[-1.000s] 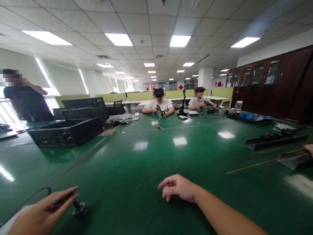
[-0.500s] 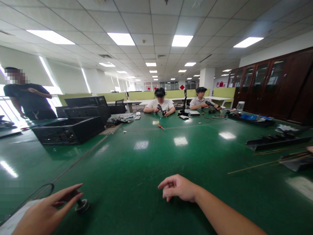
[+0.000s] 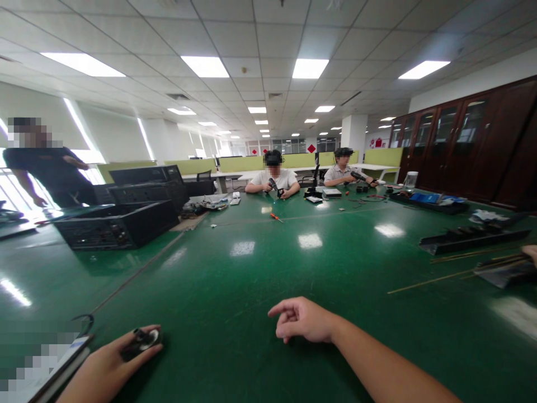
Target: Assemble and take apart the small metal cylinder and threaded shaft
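At the lower left, my left hand (image 3: 111,358) has its thumb and fingers around a small dark part with a round, silvery disc end (image 3: 151,338). Its exact kind does not show. The part is at or just above the green tabletop, and the fingers hide some of it. My right hand (image 3: 304,320) hovers low over the table right of centre, index finger stretched out and the other fingers loosely bent. Nothing shows in it.
A flat pale object (image 3: 62,358), partly blurred out, lies beside my left wrist. Black computer cases (image 3: 121,224) stand at the left. Thin rods (image 3: 428,281) and a dark metal channel (image 3: 474,240) lie at the right. A screwdriver (image 3: 276,217) lies ahead; two seated people work at the far edge.
My left hand has moved right and turned, and the round end of the dark part now sits between its fingertips, facing up more. My right hand has barely shifted left.
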{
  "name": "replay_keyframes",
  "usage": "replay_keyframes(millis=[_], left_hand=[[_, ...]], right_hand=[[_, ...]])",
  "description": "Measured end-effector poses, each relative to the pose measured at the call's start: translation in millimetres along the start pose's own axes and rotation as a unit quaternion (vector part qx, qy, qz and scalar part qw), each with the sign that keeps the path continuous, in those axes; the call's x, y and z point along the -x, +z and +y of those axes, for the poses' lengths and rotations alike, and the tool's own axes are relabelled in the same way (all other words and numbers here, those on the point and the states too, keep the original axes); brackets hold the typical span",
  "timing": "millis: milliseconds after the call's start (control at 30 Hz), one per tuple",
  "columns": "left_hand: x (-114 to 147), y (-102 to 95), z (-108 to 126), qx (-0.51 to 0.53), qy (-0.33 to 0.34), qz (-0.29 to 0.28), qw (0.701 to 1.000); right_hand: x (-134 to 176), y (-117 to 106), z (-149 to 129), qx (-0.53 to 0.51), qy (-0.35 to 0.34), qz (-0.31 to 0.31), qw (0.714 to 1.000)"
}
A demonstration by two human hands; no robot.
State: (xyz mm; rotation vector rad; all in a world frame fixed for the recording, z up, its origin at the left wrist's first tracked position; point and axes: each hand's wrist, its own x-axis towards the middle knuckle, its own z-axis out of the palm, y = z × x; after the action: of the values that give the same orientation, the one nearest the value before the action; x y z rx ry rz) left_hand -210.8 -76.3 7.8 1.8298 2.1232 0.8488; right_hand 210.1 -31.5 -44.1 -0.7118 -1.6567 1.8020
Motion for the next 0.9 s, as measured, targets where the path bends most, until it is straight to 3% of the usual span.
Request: replay_keyframes(millis=[100,200,300,400,533,600,700,900], left_hand=[[-1.1,8.5,43.0,0.038,0.042,-0.057,0.997],[-1.4,25.8,99.9,0.038,0.137,-0.089,0.986],[-1.8,52.0,150.6,0.067,0.231,-0.120,0.963],[-3.1,83.2,182.4,0.081,0.275,-0.154,0.945],[-5.7,117.7,195.0,0.083,0.308,-0.182,0.930],[-6.9,128.2,191.2,0.085,0.322,-0.193,0.923],[-8.5,137.6,179.1,0.096,0.317,-0.206,0.921],[-7.9,145.1,166.4,0.150,0.246,-0.211,0.934]], right_hand=[[0.8,1.7,-2.2,-0.001,-0.006,0.017,1.000],[1.3,1.6,-5.0,0.003,-0.019,0.049,0.999],[1.3,-3.8,-6.9,0.029,-0.050,0.099,0.993],[3.1,-14.3,-8.3,0.141,-0.085,0.172,0.971],[9.2,-24.9,-10.5,0.342,-0.121,0.255,0.896],[11.7,-24.5,-11.4,0.380,-0.124,0.266,0.877],[12.5,-17.7,-12.2,0.394,-0.119,0.248,0.877],[5.6,-5.3,-9.3,0.391,-0.108,0.217,0.888]])
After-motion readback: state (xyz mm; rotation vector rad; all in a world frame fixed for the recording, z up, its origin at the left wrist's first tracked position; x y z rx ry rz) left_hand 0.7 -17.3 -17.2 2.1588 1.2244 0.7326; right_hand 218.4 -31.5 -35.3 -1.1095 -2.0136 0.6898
